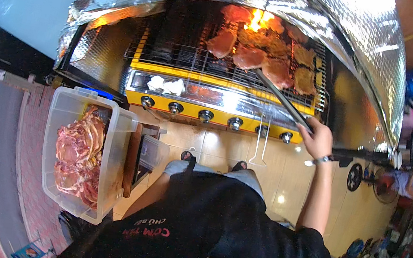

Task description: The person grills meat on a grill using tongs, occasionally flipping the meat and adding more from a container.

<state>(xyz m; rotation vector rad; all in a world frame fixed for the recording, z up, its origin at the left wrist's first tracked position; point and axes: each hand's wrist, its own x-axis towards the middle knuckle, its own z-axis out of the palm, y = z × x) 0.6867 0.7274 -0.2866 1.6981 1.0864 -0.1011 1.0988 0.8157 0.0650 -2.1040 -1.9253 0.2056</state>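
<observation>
My right hand grips a pair of metal tongs. Their tips reach the front row of meat on the grill, between a raw pork slice and another slice; whether they pinch either one I cannot tell. Browner pieces lie to the right, and flames rise at the back of the wire grate. My left hand is out of view; only its forearm shows beside my body. At my left, raw marinated meat is heaped in a clear plastic bin.
Crinkled foil shielding surrounds the grill's back and sides. Several knobs line its yellow front, where crumpled white tissue rests. A wire handle hangs over the tiled floor. A person is at the far right, and a street lies left.
</observation>
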